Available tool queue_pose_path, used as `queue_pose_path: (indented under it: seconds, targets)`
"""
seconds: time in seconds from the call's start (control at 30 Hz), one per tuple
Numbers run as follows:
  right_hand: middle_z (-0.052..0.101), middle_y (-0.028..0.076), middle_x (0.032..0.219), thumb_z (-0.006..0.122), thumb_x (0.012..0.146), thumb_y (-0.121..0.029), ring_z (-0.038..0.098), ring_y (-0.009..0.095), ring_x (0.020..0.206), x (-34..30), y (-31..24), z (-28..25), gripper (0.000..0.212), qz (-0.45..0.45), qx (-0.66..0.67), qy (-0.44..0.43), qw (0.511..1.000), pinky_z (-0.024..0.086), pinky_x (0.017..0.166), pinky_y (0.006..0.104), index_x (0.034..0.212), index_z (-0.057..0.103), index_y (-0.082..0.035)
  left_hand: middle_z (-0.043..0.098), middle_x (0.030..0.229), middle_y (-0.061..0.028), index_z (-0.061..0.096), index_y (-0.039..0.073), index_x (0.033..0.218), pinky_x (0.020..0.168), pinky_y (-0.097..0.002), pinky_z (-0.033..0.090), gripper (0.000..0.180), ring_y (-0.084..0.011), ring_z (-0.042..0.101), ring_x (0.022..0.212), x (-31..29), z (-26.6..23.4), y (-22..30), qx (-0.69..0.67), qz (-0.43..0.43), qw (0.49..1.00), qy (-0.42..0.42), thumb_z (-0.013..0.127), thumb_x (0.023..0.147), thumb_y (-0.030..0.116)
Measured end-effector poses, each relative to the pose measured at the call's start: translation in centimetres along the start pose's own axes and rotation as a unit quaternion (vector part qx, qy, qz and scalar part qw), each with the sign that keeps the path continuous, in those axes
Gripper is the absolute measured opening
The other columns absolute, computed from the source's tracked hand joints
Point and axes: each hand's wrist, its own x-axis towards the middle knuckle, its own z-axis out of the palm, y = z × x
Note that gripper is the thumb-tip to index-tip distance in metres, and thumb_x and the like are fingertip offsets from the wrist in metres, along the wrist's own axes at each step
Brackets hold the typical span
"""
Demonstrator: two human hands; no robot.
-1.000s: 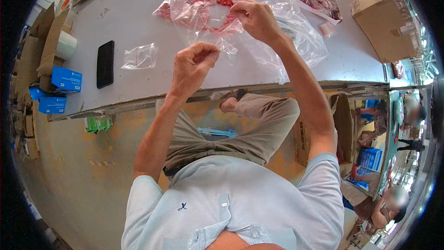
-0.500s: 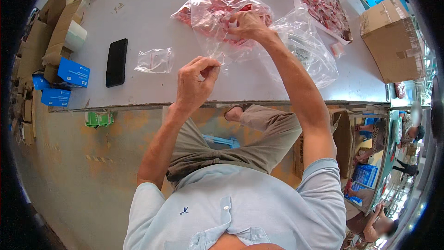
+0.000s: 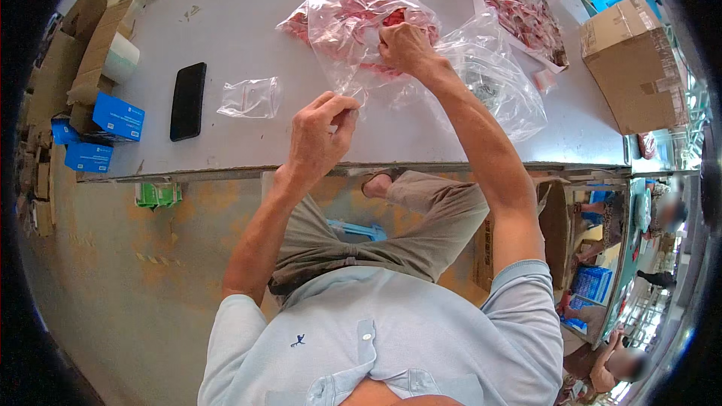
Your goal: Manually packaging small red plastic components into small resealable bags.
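A large clear plastic bag (image 3: 342,34) full of small red pieces lies at the far middle of the table. My right hand (image 3: 408,49) is at its right side, fingers curled down against the red pieces; what they grip is hidden. Nearer me, my left hand (image 3: 322,129) pinches clear plastic film between thumb and forefinger. Whether this film is a small bag or the large bag's edge, I cannot tell. A flat, small clear zip bag (image 3: 250,98) lies left of that hand. Another big clear bag (image 3: 492,94), with greyish contents, rests beside my right forearm.
A black phone (image 3: 188,101) lies on the left of the table (image 3: 248,146). Blue boxes (image 3: 118,116) and open cardboard stand at the left edge. At the right are a tray of red packets (image 3: 519,11) and a cardboard box (image 3: 635,68). Other people sit far right.
My right hand's fingers have curled in closer on the red pieces, its wrist shifting slightly. My left hand stays nearly in place, still pinching.
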Motion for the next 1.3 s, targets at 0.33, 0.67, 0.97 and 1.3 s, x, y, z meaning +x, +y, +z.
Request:
queue_pose_path:
  seconds: [0.33, 0.67, 0.97, 1.3]
  targets:
    - [0.072, 0.003, 0.093, 0.070, 0.098, -0.014, 0.066, 0.010, 0.087, -10.0, -5.4, -5.5, 0.017, -0.008, 0.524, 0.059, 0.850, 0.053, 0.076, 0.0269, 0.109, 0.077, -0.003, 0.069, 0.087, -0.0111, 0.073, 0.001, 0.101, 0.065, -0.0349, 0.058, 0.010, -0.0233, 0.071, 0.074, 0.6, 0.0, 0.1, 0.109, 0.078, 0.991, 0.022, 0.071, 0.091, -0.001]
    - [0.072, 0.003, 0.093, 0.075, 0.093, -0.005, 0.066, 0.009, 0.080, -12.0, -7.0, -4.4, 0.015, -0.002, 0.406, 0.012, 0.914, 0.054, 0.073, 0.0240, 0.109, 0.077, -0.004, 0.069, 0.086, -0.0114, 0.073, 0.002, 0.098, 0.064, -0.0370, 0.056, 0.010, -0.0251, 0.070, 0.073, -0.1, 0.8, 0.6, 0.121, 0.138, 0.983, 0.024, 0.072, 0.089, -0.003]
    - [0.077, 0.016, 0.095, 0.067, 0.089, -0.005, 0.075, 0.027, 0.087, -3.2, -0.3, -4.0, 0.019, -0.055, 0.126, 0.086, 0.987, 0.058, 0.079, 0.0363, 0.106, 0.075, -0.004, 0.070, 0.085, -0.0109, 0.074, 0.002, 0.097, 0.062, -0.0352, 0.056, 0.007, -0.0230, 0.071, 0.073, -0.4, 0.6, 0.0, 0.074, 0.086, 0.993, 0.019, 0.072, 0.091, -0.001]
    - [0.073, 0.021, 0.087, 0.068, 0.081, -0.010, 0.073, 0.038, 0.085, 0.6, -2.6, 1.3, 0.015, -0.125, 0.094, -0.003, 0.988, 0.056, 0.076, 0.0455, 0.093, 0.074, -0.003, 0.069, 0.084, -0.0101, 0.075, 0.004, 0.098, 0.062, -0.0347, 0.057, 0.010, -0.0212, 0.070, 0.072, -1.3, -0.7, -1.6, 0.079, 0.047, 0.995, 0.036, 0.071, 0.091, -0.002]
